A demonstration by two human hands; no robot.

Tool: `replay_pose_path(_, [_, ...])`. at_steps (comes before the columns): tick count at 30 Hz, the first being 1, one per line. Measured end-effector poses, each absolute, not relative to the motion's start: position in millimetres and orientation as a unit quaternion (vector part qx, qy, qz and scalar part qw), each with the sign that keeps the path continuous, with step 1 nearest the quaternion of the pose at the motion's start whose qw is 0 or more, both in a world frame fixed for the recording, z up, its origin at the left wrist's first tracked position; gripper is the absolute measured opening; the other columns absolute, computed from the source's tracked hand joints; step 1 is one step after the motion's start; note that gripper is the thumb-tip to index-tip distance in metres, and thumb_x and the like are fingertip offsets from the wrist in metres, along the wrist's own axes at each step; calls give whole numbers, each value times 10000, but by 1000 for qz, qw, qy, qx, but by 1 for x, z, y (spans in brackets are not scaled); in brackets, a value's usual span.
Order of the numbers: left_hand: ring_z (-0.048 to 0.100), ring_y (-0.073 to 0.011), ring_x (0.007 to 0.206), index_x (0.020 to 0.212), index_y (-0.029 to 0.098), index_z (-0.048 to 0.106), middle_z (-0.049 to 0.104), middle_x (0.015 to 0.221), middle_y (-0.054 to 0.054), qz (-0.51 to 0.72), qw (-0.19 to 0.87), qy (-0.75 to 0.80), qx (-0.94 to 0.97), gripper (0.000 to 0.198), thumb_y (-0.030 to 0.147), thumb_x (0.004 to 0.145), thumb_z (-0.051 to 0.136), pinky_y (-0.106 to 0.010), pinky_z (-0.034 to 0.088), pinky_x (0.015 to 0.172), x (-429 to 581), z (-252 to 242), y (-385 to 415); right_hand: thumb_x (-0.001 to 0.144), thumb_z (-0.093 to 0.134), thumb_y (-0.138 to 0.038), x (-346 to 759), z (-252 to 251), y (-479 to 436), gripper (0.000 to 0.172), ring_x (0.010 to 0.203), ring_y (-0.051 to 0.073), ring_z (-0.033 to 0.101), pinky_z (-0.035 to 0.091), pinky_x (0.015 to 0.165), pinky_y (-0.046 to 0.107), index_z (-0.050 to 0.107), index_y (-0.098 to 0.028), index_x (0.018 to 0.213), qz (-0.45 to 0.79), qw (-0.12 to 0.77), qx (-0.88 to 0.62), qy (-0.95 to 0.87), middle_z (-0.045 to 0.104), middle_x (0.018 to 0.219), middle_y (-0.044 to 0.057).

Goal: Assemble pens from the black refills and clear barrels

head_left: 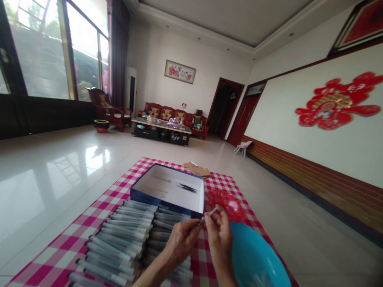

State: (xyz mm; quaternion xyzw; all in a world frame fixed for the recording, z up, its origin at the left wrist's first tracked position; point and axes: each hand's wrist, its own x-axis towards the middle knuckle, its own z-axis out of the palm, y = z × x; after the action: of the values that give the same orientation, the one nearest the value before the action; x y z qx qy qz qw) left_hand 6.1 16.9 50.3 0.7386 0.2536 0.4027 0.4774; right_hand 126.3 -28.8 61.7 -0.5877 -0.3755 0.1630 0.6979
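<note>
Gripping: left hand [181,241] and right hand [220,235] pinch one pen [208,215] over the checked cloth [98,203].
Done: few pens in box [140,190].
Left: rows of pens [119,243] unhandled.

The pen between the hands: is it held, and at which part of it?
Yes. Both hands hold one thin pen: the left hand pinches its lower end, the right hand its upper end.
</note>
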Motion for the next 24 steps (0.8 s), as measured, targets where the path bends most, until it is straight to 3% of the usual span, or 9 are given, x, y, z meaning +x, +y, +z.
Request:
replay_pose_path(4, [461,-125,595,1011,152,682,578,663,-9,431,494,272,704,283,292,854,493,-202,362,550,10,39,26,813,552,-425,109,55,-29,308,874,230,666,538,762,325,651,-175,964,100,636,-620,-448,706,941,95])
replay_pose_path(7, [402,-105,515,1036,137,658,524,596,12,432,511,295,682,318,341,857,492,-195,324,477,10,33,31,866,471,-383,120,59,-28,298,912,215,653,526,797,312,685,-186,925,32,570,-638,-517,702,979,95])
replay_pose_path(10, [329,-86,464,1034,130,646,474,566,32,428,531,295,670,344,376,862,479,-193,271,432,9,32,34,878,407,-339,165,66,-17,330,898,203,655,533,762,299,680,-183,976,-35,439,-701,-561,699,1004,99])
replay_pose_path(15, [297,-78,453,1013,126,646,435,557,42,421,553,286,659,339,376,861,474,-197,236,423,8,34,34,741,491,-206,265,70,18,260,886,250,668,497,832,371,732,-192,837,-23,319,-749,-580,737,903,96])
replay_pose_path(24, [355,-95,506,990,130,657,462,568,32,425,541,290,665,288,314,861,478,-209,288,479,9,26,34,612,487,-48,308,49,54,324,832,181,658,440,754,246,733,-238,702,59,148,-719,-677,746,810,9])
